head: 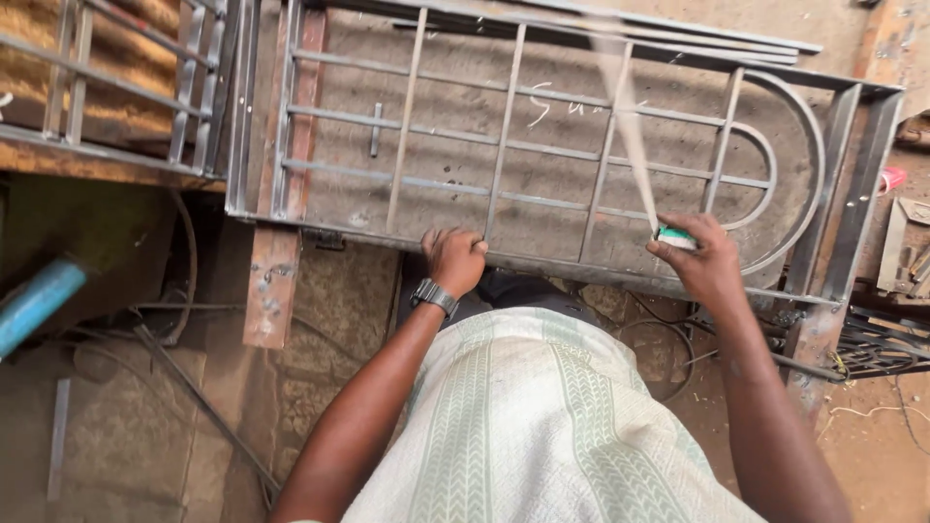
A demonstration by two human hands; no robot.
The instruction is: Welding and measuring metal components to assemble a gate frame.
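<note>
Though motion-blurred, rod (620, 107) in right hand (702, 261).

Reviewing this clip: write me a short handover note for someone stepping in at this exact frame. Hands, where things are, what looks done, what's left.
Left hand: closed on the near edge of the metal window grille, at a vertical bar; a watch is on that wrist.
Right hand: holds a small green-and-white tape measure case, its tape blurred, stretched up across the grille.
Grille: lies flat, bars and arched end piece in place.
Done: tape pulled out across the grille.
Left: cannot tell; no reading is visible.
</note>
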